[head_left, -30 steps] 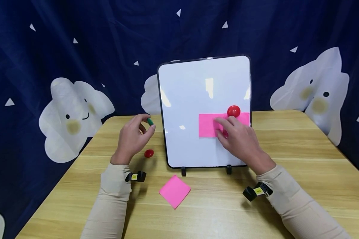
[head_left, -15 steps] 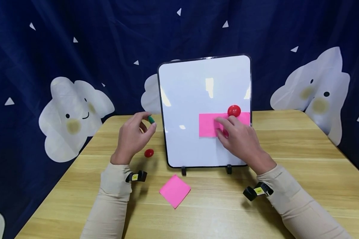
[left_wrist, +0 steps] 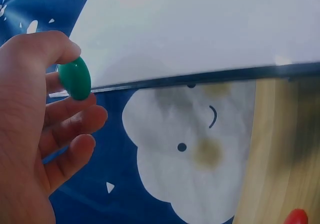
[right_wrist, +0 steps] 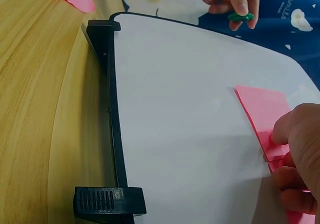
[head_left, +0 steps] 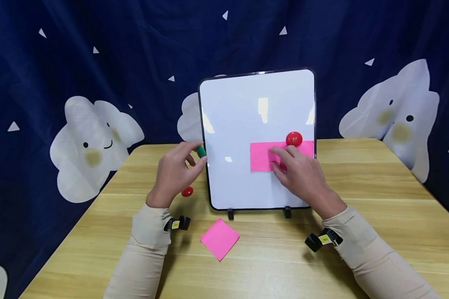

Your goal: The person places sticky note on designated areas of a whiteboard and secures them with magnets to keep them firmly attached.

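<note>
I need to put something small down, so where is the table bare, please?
Bare table lies right of the whiteboard and between the loose pink note and right sleeve. Crowded: between left sleeve and whiteboard, where a red piece lies.

Deep blue cloth (head_left: pixel 146 50) hangs in soft folds across the whole back of the place, as far as I can see from here. White clouds show on it: a smiling one to the left (head_left: pixel 97 139), a partly hidden one near the middle (head_left: pixel 190 118), and a creased one with yellowish cheeks to the right (head_left: pixel 398 99). Small white triangles (head_left: pixel 369 62) dot the blue. In front stands a pale, wood-grained desk (head_left: pixel 393 195), light laying a faint sheen on its near part.
</note>
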Tool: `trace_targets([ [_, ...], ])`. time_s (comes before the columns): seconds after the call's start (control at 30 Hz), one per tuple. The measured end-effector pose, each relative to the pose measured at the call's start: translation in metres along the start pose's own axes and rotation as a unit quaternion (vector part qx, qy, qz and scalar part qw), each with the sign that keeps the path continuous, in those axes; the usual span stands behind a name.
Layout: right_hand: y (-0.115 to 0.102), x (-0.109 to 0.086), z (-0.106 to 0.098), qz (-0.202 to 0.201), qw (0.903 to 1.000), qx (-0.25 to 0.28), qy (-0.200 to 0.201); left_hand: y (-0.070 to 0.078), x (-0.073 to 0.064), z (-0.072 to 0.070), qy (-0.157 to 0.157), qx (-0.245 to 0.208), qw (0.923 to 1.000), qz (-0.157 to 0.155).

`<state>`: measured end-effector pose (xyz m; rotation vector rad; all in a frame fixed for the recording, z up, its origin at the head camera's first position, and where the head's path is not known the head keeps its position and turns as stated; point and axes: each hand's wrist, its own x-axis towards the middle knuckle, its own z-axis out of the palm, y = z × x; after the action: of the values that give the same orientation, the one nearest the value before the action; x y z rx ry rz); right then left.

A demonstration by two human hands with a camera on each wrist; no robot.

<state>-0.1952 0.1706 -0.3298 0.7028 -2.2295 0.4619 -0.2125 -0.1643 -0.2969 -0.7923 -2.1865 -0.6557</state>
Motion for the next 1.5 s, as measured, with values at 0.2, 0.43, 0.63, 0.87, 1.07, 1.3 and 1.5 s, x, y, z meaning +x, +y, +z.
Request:
trace_targets([
  [0.2, 0.001, 0.000, -0.002, -0.007, 0.9999, -0.003, 0.007, 0.009, 0.005, 0.007, -0.001, 0.006, 0.9995, 0.030],
  [0.43, 0.002, -0.002, -0.002, -0.002, 0.9999, -0.003, 0.010, 0.025, 0.013, 0.016, -0.015, 0.007, 0.9978, 0.064],
  [0.63, 0.003, -0.005, 0.000, 0.003, 1.0000, -0.001, 0.008, 0.039, 0.018, 0.028, -0.024, -0.002, 0.9971, 0.072],
  [0.87, 0.001, -0.006, 0.003, 0.005, 1.0000, 0.001, 0.002, 0.053, 0.023, 0.041, -0.016, -0.044, 0.9953, 0.084],
  [1.07, 0.001, -0.005, 0.004, 0.006, 1.0000, -0.004, 0.001, 0.059, 0.025, 0.048, -0.022, -0.081, 0.9935, 0.077],
  [1.3, 0.001, -0.004, 0.002, -0.007, 0.9999, -0.009, 0.007, 0.067, 0.030, 0.056, -0.026, -0.090, 0.9927, 0.076],
  [1.5, 0.002, -0.003, 0.001, -0.010, 0.9999, -0.010, 0.008, 0.073, 0.036, 0.061, -0.015, -0.081, 0.9944, 0.066],
])
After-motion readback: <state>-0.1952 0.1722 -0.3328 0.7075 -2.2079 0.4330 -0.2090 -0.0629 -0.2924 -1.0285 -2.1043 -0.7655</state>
